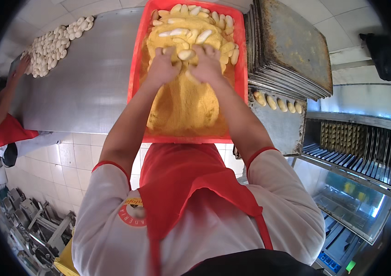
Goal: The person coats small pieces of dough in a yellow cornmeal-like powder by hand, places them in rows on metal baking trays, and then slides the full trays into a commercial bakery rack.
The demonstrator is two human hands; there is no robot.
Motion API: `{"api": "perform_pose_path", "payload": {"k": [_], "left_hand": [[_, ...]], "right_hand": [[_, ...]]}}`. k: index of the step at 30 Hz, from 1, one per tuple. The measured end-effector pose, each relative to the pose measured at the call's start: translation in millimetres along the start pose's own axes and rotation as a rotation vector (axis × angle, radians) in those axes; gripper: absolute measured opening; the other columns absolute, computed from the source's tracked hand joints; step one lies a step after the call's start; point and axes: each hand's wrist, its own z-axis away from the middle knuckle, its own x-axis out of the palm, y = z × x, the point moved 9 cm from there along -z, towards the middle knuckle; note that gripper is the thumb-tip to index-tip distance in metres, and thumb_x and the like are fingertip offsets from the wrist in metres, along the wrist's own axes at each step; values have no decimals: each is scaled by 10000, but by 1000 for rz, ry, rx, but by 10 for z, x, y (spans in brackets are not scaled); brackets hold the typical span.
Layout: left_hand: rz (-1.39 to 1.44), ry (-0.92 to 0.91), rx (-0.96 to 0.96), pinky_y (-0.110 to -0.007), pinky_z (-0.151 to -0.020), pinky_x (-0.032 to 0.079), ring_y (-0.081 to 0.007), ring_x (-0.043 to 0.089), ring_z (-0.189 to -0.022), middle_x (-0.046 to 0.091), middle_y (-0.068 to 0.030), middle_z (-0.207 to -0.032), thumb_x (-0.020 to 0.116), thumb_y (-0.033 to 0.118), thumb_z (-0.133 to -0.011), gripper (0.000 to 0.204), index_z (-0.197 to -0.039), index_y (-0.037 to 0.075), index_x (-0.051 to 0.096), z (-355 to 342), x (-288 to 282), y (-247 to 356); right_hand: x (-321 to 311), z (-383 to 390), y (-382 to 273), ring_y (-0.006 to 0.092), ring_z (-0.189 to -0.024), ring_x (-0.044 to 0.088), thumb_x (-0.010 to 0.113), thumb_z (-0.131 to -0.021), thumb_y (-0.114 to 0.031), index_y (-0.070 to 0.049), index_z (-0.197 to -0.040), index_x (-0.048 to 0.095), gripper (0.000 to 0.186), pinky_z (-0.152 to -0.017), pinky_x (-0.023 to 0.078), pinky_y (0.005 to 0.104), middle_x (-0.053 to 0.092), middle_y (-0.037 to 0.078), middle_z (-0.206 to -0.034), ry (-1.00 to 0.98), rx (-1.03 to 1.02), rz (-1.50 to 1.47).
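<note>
A red plastic tub (134, 78) holds a bed of yellow meal or crumbs (184, 110), with several pale, elongated dough pieces lying on it toward the far end. Both of my hands reach into the tub, slightly smeared by motion. My left hand (164, 66) rests low over the meal with its fingers apart, and my right hand (206, 64) mirrors it. Between them sits a pale dough piece (186, 55), close to the right fingers. A whiter dough piece (203, 37) lies just beyond my right fingertips. Neither hand visibly grips anything.
Left of the tub is a steel table (99, 60) with a heap of small dough pieces (50, 48); a co-worker's arm (18, 76) reaches to it. On the right are stacked baking trays (292, 41), a tray with a row of coated pieces (282, 105) and a tray rack (352, 142).
</note>
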Motion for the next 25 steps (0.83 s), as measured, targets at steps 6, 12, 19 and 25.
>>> {"api": "perform_pose_path", "payload": {"k": [6, 12, 19, 25], "left_hand": [[209, -535, 18, -444, -970, 535, -404, 646, -1111, 616, -229, -1161, 633, 29, -853, 489, -1341, 66, 621, 873, 99, -142], [326, -189, -113, -464, -905, 551, -401, 696, -1084, 721, -228, -1176, 647, 105, -895, 311, -1196, 28, 672, 573, -284, -88], [-460, -751, -1, -479, -858, 575, -390, 726, -998, 722, -244, -1039, 740, 349, -891, 348, -1065, 51, 693, 1017, 444, 475], [28, -420, -6, -450, -913, 589, -356, 726, -1094, 720, -211, -1195, 795, 421, -840, 498, -1215, 101, 728, 1332, 318, 157]], "right_hand": [[95, 821, 244, 356, -1175, 614, 721, -836, -95, -197, -1321, 559, 521, -954, 522, 489, 604, 207, -1304, -467, 42, -301], [-153, 999, 1004, 328, -1020, 656, 677, -807, 43, -138, -1265, 642, 493, -884, 545, 417, 641, 145, -1266, -74, 410, -793], [-106, 56, 264, 362, -1222, 614, 742, -876, -131, -117, -1296, 669, 426, -1015, 526, 434, 632, 154, -1318, -324, -62, 97], [-239, 389, 674, 277, -1414, 497, 785, -884, -274, -112, -1369, 615, 539, -1083, 498, 363, 485, 174, -1528, -384, 136, -218]]}}
